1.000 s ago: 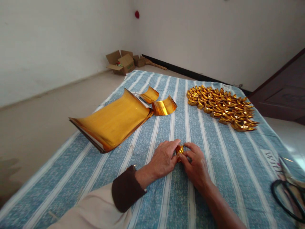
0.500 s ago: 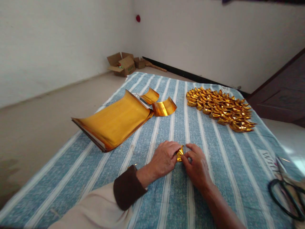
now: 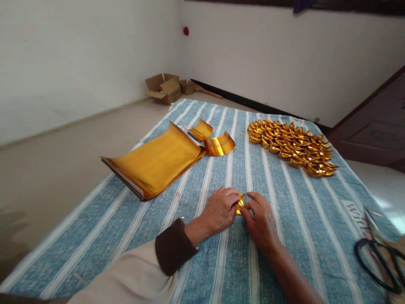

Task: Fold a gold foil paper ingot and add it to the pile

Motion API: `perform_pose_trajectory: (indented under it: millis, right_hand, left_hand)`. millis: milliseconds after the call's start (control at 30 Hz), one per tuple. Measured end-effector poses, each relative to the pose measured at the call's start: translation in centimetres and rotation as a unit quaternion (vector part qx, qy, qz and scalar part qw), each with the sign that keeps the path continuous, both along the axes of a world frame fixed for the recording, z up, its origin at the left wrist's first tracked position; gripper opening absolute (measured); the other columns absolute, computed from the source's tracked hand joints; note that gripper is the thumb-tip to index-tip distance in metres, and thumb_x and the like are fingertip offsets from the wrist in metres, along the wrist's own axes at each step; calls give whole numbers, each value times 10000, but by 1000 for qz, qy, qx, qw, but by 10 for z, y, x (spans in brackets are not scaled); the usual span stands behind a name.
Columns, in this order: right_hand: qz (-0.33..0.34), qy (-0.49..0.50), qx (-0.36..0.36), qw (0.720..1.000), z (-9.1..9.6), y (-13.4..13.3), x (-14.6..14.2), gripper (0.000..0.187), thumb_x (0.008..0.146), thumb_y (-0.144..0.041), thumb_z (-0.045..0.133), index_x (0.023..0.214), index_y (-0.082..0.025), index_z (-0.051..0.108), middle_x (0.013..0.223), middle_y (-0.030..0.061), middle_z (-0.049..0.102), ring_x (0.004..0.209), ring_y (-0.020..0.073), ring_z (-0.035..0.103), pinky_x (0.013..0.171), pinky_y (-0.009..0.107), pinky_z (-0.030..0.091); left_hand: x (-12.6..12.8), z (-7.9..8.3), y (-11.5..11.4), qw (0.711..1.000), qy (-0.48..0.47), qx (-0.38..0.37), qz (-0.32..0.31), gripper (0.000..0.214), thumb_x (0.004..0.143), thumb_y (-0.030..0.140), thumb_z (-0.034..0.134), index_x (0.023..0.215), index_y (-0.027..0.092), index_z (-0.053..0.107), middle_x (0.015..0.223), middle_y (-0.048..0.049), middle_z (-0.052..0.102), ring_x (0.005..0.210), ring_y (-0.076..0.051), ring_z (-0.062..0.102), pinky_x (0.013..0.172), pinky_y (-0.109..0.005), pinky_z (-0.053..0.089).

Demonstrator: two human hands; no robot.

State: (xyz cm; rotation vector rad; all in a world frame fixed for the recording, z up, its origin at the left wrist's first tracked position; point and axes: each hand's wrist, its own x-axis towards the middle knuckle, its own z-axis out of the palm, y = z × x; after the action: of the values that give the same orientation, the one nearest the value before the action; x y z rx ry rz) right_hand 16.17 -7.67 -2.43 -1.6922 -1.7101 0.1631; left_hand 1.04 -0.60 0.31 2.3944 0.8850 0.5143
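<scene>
A small piece of shiny gold foil paper (image 3: 239, 205), partly folded, is held low over the striped cloth between my two hands. My left hand (image 3: 220, 209) grips its left side, fingers curled over it. From the right, my right hand (image 3: 260, 217) pinches the other side with thumb and fingers. Part of the paper is hidden under my fingers. Beyond my left hand lies a stack of large gold foil sheets (image 3: 158, 158). Two smaller curled gold sheets (image 3: 220, 144) rest at its far right corner. Many folded gold paper ingots (image 3: 289, 145) sit in rows at the right back.
Black-handled scissors (image 3: 376, 253) lie at the right edge, beside printed lettering on the blue striped cloth (image 3: 278, 270). An opened cardboard box (image 3: 164, 89) stands on the floor past the far edge. A dark brown door (image 3: 376, 126) is at the right.
The whole view has shifted slightly, so the things sit a little lower. Both hands keep hold of the gold foil paper in nearly the same pose.
</scene>
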Motion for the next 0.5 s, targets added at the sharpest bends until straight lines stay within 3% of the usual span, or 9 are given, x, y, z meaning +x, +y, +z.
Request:
perform_pose_trajectory:
  millis: [500]
  right_hand:
    - [-5,11,7,1000,-10,2,0,170,875,-220,522,720,-210,592,1117,132,625,1084,287,564,946,496,444]
  left_hand:
    - [3,0,-1,1000,8,17,10,148,834,110,582,906,155,704,1061,-70,686,986,-226,598,877,-363,445]
